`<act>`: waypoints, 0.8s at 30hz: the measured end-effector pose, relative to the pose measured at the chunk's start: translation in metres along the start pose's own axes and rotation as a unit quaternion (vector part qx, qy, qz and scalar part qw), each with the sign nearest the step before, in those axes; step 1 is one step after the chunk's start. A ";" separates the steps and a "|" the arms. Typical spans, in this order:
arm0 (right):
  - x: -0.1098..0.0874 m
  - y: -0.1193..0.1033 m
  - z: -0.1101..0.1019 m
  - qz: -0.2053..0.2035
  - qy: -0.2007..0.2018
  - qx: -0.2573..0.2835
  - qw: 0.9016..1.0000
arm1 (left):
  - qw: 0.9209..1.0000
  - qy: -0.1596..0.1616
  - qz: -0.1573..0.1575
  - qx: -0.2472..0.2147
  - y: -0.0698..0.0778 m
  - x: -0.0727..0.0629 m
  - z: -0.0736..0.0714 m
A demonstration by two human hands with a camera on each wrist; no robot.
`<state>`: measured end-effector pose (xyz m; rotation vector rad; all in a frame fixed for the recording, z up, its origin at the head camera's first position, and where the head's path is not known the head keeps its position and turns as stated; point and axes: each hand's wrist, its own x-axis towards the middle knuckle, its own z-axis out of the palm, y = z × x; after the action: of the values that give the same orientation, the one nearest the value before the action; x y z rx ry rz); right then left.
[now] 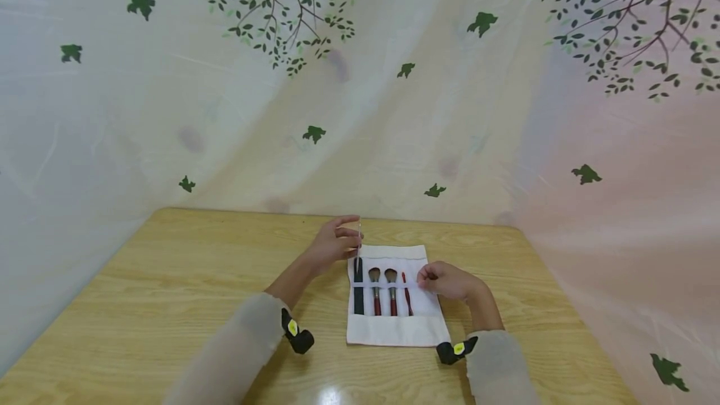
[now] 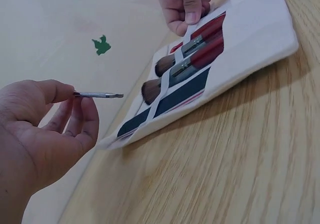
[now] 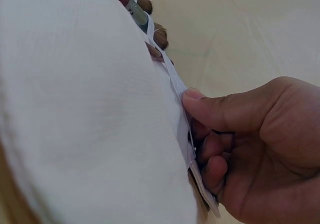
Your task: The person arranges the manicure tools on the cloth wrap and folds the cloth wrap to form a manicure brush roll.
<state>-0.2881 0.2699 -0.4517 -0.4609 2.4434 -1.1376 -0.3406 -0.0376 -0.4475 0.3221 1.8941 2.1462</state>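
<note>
While red-handled brushes point(image 1: 393, 302) sit stowed, left hand point(image 1: 330, 248) pinches unstowed silver rod point(image 2: 96, 94), right hand point(image 1: 452, 280) white strap point(image 3: 174, 79) by cloth's point(image 1: 388, 331) right edge

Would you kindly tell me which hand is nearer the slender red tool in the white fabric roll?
Right. The right hand is close beside the red tool; the left hand is farther, past two red-handled brushes.

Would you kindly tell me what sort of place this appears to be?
Likely an indoor recording booth, though I can't be sure: a leaf-printed drape hangs behind and beside a wooden table, and small black devices sit at both wrists.
</note>
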 end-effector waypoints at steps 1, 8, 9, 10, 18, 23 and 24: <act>0.000 0.000 0.000 -0.001 0.000 0.000 1.000 | 1.000 -0.001 0.001 -0.004 -0.001 0.002 0.003; 0.001 0.001 0.000 -0.001 0.000 0.001 1.000 | 1.000 -0.008 0.011 -0.023 -0.008 0.013 0.026; 0.001 0.001 0.000 0.000 0.000 0.000 1.000 | 1.000 -0.006 0.013 -0.024 -0.008 0.014 0.030; 0.002 0.001 0.000 0.001 0.000 -0.001 1.000 | 1.000 -0.005 0.014 -0.028 -0.009 0.015 0.034; 0.002 -0.001 0.000 0.017 -0.001 -0.002 1.000 | 0.998 0.016 0.006 -0.052 -0.011 0.024 0.062; 0.001 -0.001 -0.001 0.023 -0.001 0.000 1.000 | 0.997 0.039 0.010 -0.070 -0.012 0.027 0.077; 0.002 -0.002 -0.001 0.022 -0.002 0.000 1.000 | 0.996 0.043 0.013 -0.070 -0.012 0.028 0.080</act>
<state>-0.2895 0.2686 -0.4504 -0.4082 2.4382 -1.1175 -0.3396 0.0476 -0.4498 0.2305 1.7799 2.3319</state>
